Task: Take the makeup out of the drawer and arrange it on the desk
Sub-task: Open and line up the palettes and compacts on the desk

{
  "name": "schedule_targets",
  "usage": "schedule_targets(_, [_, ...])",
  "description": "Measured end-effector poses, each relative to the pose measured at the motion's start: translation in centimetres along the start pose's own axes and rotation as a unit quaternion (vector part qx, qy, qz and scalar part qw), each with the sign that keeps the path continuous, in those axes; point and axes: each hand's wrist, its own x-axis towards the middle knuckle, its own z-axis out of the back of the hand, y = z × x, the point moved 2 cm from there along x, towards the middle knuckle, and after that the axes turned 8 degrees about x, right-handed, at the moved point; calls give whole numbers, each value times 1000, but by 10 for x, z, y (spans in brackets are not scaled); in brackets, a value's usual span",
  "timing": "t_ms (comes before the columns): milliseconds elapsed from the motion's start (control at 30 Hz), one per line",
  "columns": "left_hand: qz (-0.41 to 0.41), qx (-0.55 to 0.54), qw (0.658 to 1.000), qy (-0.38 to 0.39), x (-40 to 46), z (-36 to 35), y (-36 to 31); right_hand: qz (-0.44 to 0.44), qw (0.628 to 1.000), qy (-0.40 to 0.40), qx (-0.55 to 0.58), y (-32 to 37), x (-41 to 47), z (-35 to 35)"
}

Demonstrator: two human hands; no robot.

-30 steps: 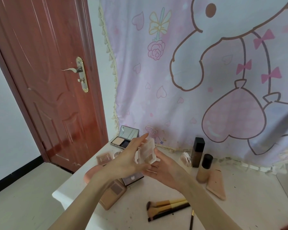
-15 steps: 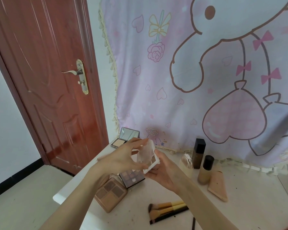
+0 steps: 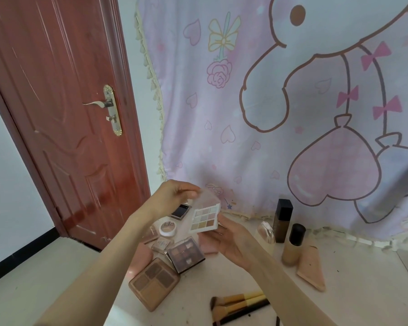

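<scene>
At the bottom centre of the frame, makeup brushes (image 3: 238, 304) lie on the white desk (image 3: 353, 300). Left of them sit a tan palette (image 3: 154, 283) and a darker one (image 3: 186, 254). Mid-frame, your right hand (image 3: 231, 241) cradles a small white eyeshadow palette (image 3: 205, 218) from beneath, while your left hand (image 3: 172, 201) pinches its clear lid, now swung open; a second ago it was shut. It looks ready to be placed. Bottles (image 3: 283, 220) stand behind, right of centre.

Head view looks forward-down, seemingly close over the desk (image 3: 363, 297)
</scene>
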Motion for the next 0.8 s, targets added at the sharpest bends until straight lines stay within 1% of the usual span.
schedule_targets(100, [19,13,1000,-10,23,1,7,23,998,-22,-57,4,13,1])
schedule_targets(200, [25,23,999,-18,45,0,11,63,985,-78,-143,10,31,5])
schedule_targets(267, [22,35,999,-19,60,-2,14,92,966,-115,-211,12,43,4])
schedule_targets(367, [12,60,998,-19,78,-9,17,142,927,-174,-301,12,66,4])
schedule_targets(433, [12,75,997,-18,89,-15,21,171,910,-200,-320,12,83,8])
schedule_targets(500, [20,86,996,-13,97,-21,30,180,900,-239,-317,10,100,16])
schedule_targets(567, [33,95,995,-6,99,-27,42,173,894,-278,-307,9,115,27])
schedule_targets(667, [51,114,992,-8,92,-33,69,160,880,-306,-325,6,132,38])
schedule_targets(733, [71,151,986,-7,80,-37,89,149,859,-332,-361,6,140,42])
schedule_targets(800, [80,210,974,-9,66,-42,106,132,852,-350,-366,3,148,48])
